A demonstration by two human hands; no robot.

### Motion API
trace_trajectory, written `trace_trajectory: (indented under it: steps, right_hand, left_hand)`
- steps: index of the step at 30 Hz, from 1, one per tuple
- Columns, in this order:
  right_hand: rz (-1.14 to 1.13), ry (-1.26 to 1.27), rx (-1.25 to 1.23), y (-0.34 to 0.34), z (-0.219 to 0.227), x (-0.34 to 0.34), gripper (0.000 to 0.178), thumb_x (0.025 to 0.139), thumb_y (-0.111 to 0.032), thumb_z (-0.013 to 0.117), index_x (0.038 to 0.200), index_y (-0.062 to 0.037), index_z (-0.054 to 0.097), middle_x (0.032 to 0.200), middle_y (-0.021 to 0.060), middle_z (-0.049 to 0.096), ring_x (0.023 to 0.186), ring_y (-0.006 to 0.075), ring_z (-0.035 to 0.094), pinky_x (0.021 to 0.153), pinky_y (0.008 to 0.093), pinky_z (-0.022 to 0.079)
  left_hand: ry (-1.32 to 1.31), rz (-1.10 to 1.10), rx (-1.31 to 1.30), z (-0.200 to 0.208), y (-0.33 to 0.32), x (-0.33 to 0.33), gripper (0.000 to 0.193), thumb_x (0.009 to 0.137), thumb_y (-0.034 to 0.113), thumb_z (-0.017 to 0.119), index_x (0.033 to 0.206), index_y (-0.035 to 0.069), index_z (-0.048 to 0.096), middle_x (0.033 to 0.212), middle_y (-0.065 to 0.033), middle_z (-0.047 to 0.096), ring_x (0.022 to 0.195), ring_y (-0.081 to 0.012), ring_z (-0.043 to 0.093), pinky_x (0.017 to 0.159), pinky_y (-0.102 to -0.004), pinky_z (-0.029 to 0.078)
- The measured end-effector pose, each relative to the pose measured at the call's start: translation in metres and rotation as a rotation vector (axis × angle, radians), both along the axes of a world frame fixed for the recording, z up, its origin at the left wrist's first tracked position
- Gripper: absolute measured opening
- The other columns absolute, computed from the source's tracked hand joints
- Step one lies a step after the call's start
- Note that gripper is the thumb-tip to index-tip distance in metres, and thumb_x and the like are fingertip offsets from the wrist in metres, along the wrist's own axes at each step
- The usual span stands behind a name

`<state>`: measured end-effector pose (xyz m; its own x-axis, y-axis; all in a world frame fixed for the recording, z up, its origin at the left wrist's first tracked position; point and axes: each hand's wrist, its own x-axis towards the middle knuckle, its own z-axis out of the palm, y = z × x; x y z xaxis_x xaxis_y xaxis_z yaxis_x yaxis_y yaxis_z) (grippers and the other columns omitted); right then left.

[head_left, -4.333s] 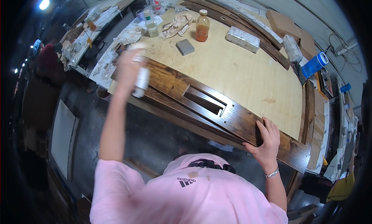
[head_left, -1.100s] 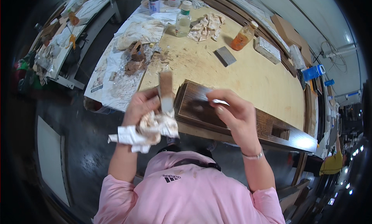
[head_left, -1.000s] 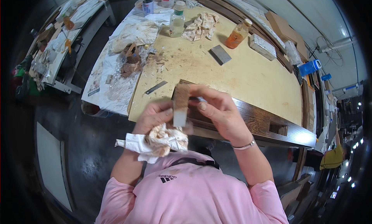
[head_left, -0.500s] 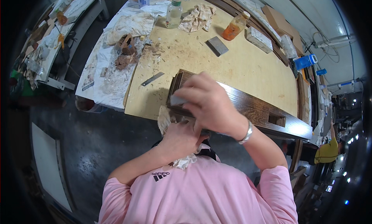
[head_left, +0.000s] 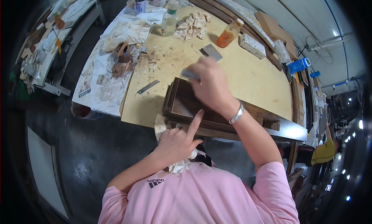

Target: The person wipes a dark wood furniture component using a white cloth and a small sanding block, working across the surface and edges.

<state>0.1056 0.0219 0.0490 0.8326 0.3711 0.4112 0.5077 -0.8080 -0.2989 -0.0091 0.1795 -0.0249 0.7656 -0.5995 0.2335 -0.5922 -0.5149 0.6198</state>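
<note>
My right hand (head_left: 212, 82) is closed on a small grey piece (head_left: 190, 74), blurred and resembling folded sandpaper, over the far edge of a dark brown wooden piece (head_left: 186, 96). The wood has stepped, moulded edges and a rectangular cutout towards its right end. At the near side, my left hand (head_left: 174, 144) rests its outstretched index finger on the wood's surface. Its other fingers are curled, and a crumpled tan-white rag (head_left: 160, 125) shows beside and beneath them, seemingly held in the palm. The hand hides most of the rag.
A flat metal blade (head_left: 148, 87) lies left of the wood. Beyond are a grey sanding block (head_left: 211, 52), an orange-filled bottle (head_left: 229, 33), a clear bottle (head_left: 169, 19), crumpled cloth (head_left: 192, 25) and a white block (head_left: 252, 46). Stained plastic sheeting (head_left: 110, 76) covers the left side. A person in yellow (head_left: 323, 152) is far right.
My right hand has moved away from the wood's left end to its far edge, with the grey piece. My left index finger has stretched out onto the wood. The view has shifted slightly.
</note>
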Motion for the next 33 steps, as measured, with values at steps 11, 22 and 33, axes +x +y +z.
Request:
trace_trajectory:
  steps: [11, 22, 33]
  right_hand:
    - [-0.383, 0.13, 0.089, -0.016, -0.009, -0.026, 0.015, 0.079, -0.01, 0.075, 0.087, -0.0011, 0.066, 0.087, 0.0149, 0.064, 0.077, 0.034, 0.065, 0.069, 0.0423, 0.052]
    - [-0.564, 0.165, 0.156, -0.061, -0.011, -0.066, 0.017, 0.081, -0.014, 0.069, 0.087, -0.0005, 0.061, 0.088, 0.0212, 0.063, 0.082, 0.0403, 0.065, 0.073, 0.0485, 0.053]
    - [-0.964, -0.024, 0.08, -0.19, -0.009, -0.119, 0.021, 0.084, -0.023, 0.072, 0.084, -0.0035, 0.065, 0.087, 0.0167, 0.067, 0.079, 0.0375, 0.066, 0.071, 0.0452, 0.053]
  left_hand:
    - [0.068, -0.005, 0.015, 0.0, 0.003, 0.002, 0.096, 0.081, 0.025, 0.077, 0.156, -0.001, 0.023, 0.071, -0.0151, 0.066, 0.059, -0.0341, 0.067, 0.056, -0.0422, 0.053]
    - [0.044, -0.018, -0.132, -0.002, 0.003, 0.006, 0.089, 0.078, 0.017, 0.079, 0.152, -0.001, 0.033, 0.067, -0.0093, 0.066, 0.057, -0.0306, 0.067, 0.055, -0.0401, 0.052]
    - [0.229, 0.017, 0.001, 0.03, -0.002, 0.003, 0.094, 0.075, 0.005, 0.079, 0.155, 0.001, 0.029, 0.068, -0.0094, 0.063, 0.064, -0.026, 0.065, 0.064, -0.0353, 0.051]
